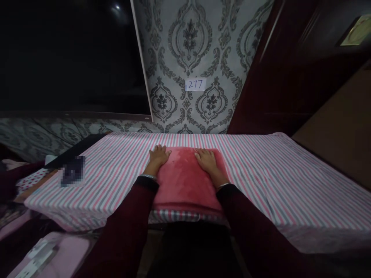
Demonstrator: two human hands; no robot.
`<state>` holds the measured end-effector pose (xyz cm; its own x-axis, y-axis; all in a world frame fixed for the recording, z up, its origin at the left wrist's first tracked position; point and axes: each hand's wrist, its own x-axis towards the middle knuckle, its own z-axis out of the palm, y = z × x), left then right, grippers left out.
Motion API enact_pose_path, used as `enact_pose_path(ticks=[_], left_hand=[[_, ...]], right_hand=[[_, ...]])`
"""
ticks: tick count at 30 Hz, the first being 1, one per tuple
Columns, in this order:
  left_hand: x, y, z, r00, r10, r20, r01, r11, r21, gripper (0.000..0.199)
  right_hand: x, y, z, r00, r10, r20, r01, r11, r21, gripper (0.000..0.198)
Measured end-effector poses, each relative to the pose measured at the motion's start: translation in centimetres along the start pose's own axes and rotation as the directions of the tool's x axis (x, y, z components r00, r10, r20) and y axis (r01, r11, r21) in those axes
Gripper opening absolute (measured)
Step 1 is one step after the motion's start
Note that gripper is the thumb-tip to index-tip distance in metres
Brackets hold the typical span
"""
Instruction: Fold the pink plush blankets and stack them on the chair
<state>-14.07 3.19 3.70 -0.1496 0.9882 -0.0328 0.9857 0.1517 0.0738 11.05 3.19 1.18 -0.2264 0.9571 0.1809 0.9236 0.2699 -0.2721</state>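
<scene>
A folded pinkish-red plush cloth (185,181) lies flat near the front edge of a table spread with a striped cloth (255,166). My left hand (159,155) rests palm down on its far left corner, fingers spread. Toward the far right corner, my right hand (206,160) also lies flat on the plush cloth, fingers stretched forward. Neither hand grips anything. The plush cloth's near edge shows a darker fold close to the table's front.
A pixelated dark patch (72,172) covers something on the table's left side. Behind stand a patterned wall with a paper label (195,84), a large dark screen (69,58) and a dark red panel (278,69). A white power strip (37,258) sits at lower left.
</scene>
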Motion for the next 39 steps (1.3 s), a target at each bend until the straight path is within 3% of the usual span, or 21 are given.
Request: enact_pose_path(ticks=[3,5,8,11,15,18,22,26,32,35,39], left_hand=[[-1.1,-1.2,-1.4,0.995,-0.096,0.002,0.096,0.995,-0.006,0.067],[-2.8,-0.9,-2.2,0.989,-0.118,-0.087,0.118,0.993,-0.004,0.068],[-7.2,1.4,-1.6,0.960,0.101,-0.261,-0.097,0.995,0.027,0.070],[-12.0,3.9,1.1,0.899,0.378,-0.219,-0.371,0.926,0.072,0.073],[-15.5,5.0,4.5,0.905,0.405,-0.130,-0.397,0.914,0.083,0.067],[-15.5,4.6,5.0,0.901,0.409,-0.144,-0.398,0.912,0.096,0.066],[-15.8,2.7,4.5,0.900,0.398,-0.175,-0.382,0.917,0.117,0.064],[-17.7,-1.4,5.0,0.894,0.356,-0.271,-0.326,0.933,0.151,0.064],[-19.5,-7.0,6.5,0.832,0.454,-0.319,-0.429,0.891,0.149,0.065],[-19.1,-8.3,6.6,0.789,0.518,-0.331,-0.506,0.853,0.127,0.067],[-18.0,-9.3,6.1,0.729,0.597,-0.335,-0.596,0.794,0.118,0.062]], right_hand=[[-0.8,-0.2,-1.7,0.996,0.036,0.077,-0.032,0.998,-0.045,0.053],[-1.9,-0.8,-2.7,0.995,0.040,0.086,-0.035,0.998,-0.056,0.054],[-4.5,-2.2,-3.0,0.995,-0.072,0.063,0.076,0.996,-0.052,0.054],[-7.3,-3.5,-1.7,0.983,-0.155,0.103,0.162,0.985,-0.067,0.055],[-9.5,-4.1,0.2,0.981,-0.143,0.134,0.156,0.984,-0.091,0.058],[-9.8,-4.0,0.4,0.983,-0.142,0.120,0.154,0.983,-0.095,0.057],[-10.7,-3.3,-0.3,0.986,-0.125,0.111,0.137,0.984,-0.109,0.056],[-13.7,-0.8,-0.4,0.994,-0.086,0.074,0.096,0.984,-0.147,0.056],[-19.0,4.9,1.0,0.987,-0.151,-0.052,0.146,0.985,-0.090,0.060],[-20.3,7.1,2.1,0.962,-0.247,-0.116,0.246,0.969,-0.019,0.070],[-20.9,8.6,3.6,0.929,-0.286,-0.234,0.311,0.948,0.075,0.066]])
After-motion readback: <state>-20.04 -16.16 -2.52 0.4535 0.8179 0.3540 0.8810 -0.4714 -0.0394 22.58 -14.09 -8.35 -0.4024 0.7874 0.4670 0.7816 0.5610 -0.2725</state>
